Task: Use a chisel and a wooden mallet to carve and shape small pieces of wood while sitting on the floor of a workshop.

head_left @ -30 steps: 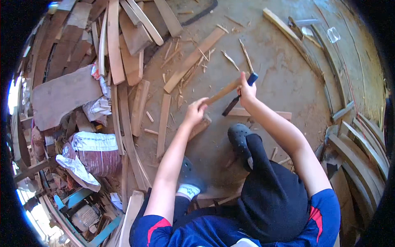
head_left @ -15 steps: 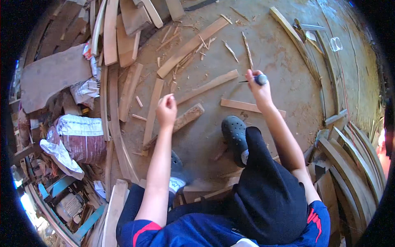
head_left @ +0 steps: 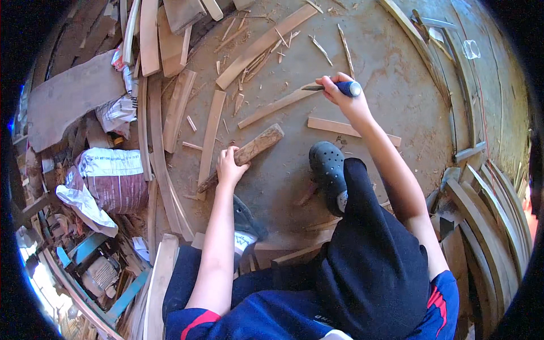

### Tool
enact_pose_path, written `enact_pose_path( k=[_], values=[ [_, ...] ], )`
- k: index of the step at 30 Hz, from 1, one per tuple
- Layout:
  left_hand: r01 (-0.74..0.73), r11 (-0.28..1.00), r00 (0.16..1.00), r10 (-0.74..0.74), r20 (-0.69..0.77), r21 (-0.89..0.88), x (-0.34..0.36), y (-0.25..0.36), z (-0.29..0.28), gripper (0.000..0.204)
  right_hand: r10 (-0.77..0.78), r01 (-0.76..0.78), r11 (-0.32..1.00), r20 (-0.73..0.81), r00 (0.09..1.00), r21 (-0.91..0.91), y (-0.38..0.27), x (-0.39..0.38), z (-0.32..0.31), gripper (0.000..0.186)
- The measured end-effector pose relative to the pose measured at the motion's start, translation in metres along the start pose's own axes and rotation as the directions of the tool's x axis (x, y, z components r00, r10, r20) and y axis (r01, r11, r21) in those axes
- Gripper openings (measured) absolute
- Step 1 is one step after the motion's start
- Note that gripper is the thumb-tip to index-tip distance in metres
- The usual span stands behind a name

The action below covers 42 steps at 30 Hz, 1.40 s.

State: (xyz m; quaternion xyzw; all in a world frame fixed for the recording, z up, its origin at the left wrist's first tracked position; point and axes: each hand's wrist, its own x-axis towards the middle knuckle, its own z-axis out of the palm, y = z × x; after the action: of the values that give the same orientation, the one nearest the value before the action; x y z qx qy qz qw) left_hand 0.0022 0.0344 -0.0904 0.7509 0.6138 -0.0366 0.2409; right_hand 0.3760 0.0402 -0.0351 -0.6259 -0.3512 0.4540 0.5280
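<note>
Low over the floor, my left hand has its fingers curled round a short, rough-faced piece of wood. The wood slants up to the right, and its lower end shows past my wrist. My right hand is closed round a tool with a rounded blue handle. A short, dark, flat blade points left from that fist; whether it is a chisel or a knife I cannot tell. Under the blade, apparently below it, a pale curved strip of wood lies on the floor.
Flat wooden strips and splinters lie on the concrete floor. To the left are stacked boards, a printed sack and a motor. Curved timbers are piled at the right. My dark clogs rest between.
My left hand has moved down and closed on the rough piece of wood, whose far end now sits higher. My right hand has turned the tool, so its blade shows broader.
</note>
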Motion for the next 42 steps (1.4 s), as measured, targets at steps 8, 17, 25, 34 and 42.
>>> enact_pose_path(
  k=[8,17,25,34,42],
  values=[
    [0.012,0.999,0.998,-0.009,-0.057,0.043,-0.003,0.003,0.007,0.059,0.007,-0.007,0.997,0.002,1.000,0.072,0.022,0.005,0.010,0.031],
    [0.022,1.000,0.997,-0.021,-0.073,0.014,-0.003,0.005,0.004,0.057,0.165,-0.167,0.984,0.042,0.985,0.066,-0.005,0.005,0.004,0.019],
    [0.029,0.999,0.998,-0.028,-0.063,0.022,-0.003,0.002,0.006,0.056,0.174,-0.173,0.973,0.006,0.985,0.152,-0.003,0.013,0.006,0.029],
    [0.017,0.998,0.997,-0.013,-0.070,0.061,-0.002,0.006,0.006,0.056,0.253,-0.240,0.936,-0.017,0.967,0.259,-0.002,0.024,-0.001,0.027],
    [0.003,0.999,0.996,0.001,-0.084,0.046,-0.002,0.003,0.008,0.056,0.204,-0.204,0.951,0.027,0.979,0.231,-0.003,0.022,0.000,0.023]
  ],
)
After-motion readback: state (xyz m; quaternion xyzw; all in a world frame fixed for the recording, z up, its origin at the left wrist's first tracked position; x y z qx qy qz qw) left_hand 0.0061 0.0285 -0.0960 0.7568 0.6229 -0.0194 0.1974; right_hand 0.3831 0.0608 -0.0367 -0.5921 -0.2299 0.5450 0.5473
